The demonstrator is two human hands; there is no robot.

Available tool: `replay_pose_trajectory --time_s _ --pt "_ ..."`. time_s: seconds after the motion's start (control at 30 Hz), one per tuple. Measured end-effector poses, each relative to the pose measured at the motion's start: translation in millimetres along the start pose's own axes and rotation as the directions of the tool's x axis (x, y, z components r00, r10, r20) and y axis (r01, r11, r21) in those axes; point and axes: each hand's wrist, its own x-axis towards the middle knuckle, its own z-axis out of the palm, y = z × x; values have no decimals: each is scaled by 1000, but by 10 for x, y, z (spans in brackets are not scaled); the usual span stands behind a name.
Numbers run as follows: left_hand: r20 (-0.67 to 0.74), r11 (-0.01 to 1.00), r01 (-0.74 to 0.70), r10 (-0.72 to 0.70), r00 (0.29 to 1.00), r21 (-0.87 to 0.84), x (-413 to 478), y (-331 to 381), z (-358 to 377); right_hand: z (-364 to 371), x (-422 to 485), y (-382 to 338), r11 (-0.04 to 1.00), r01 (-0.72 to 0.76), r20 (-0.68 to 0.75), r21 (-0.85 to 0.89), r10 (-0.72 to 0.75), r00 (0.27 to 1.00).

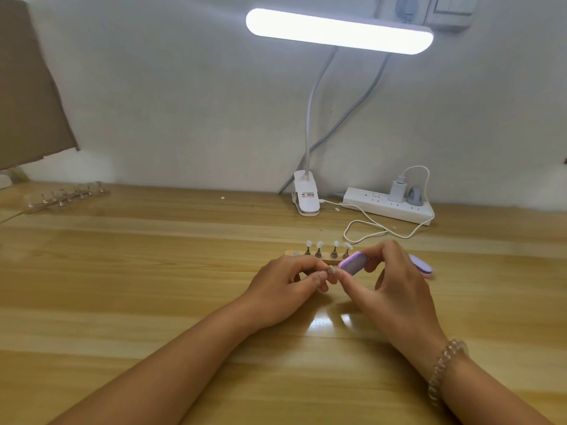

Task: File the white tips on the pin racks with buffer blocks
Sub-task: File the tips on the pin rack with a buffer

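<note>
In front of the small wooden pin rack point(291, 253), the left hand point(285, 283) pinches one tipped metal pin point(330, 269) at the purple oblong buffer block point(352, 262) gripped by the right hand point(395, 283); the rack's four upright white tips point(319, 244) likely await filing.

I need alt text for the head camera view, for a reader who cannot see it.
The left hand pinches a small pin while the right hand holds a purple buffer block close to it, over a wooden table. Behind them a pin rack carries four white tips; a lit lamp is above.
</note>
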Motion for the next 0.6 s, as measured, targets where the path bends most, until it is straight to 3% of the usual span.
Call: replay_pose_trajectory --time_s 0.1,0.23,0.37,0.53,0.6 --pt "-8 1000 14 -14 1000 8 5 -5 7 23 -29 -35 997 73 103 -37 -68 992" --pt "-2 1000 3 -3 1000 23 14 -5 -2 19 14 -7 1000 12 85 -24 -10 996" --pt "7 998 21 -21 1000 51 -2 -11 0 11 -39 -33 996 86 185 -8 -83 979" --pt "-16 999 -6 7 1000 38 9 -23 -7 -7 10 4 1000 15 108 -17 -13 994" --pt "-25 998 1 0 1000 58 6 -40 -7 3 -17 -7 999 46 143 -30 -41 989"
